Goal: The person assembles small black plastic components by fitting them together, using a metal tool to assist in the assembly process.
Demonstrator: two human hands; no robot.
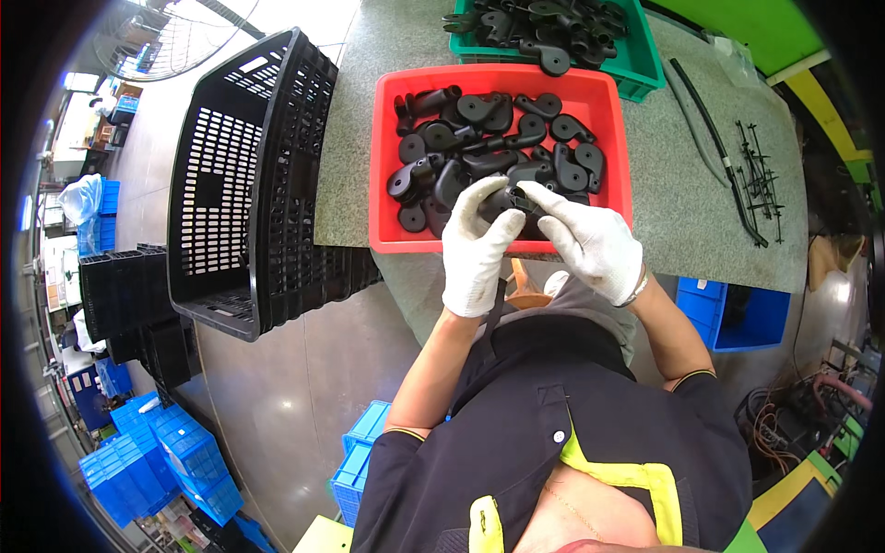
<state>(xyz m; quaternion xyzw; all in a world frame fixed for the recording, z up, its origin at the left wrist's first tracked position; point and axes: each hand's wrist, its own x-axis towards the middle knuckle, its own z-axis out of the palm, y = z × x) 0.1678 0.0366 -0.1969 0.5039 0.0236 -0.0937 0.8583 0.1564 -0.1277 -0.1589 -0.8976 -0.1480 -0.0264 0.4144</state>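
A red bin [501, 78] on the table holds many black plastic parts [478, 108], each with a round end and a short tubular neck. Over its near edge, both my hands, in white gloves, meet at one black plastic part [522, 205]. My left hand [477, 241] has thumb and fingers closed round its left side. My right hand [588, 235] pinches at its upper right, fingertips on the part. The gloves cover much of it, so its full shape is hidden.
Behind the red bin, a green bin [645, 55] holds more black parts. A large black crate [267, 184] stands at the table's left. Thin black stems [759, 180] and a black tube [733, 175] lie on the right. A blue bin [701, 309] sits below the table's right side.
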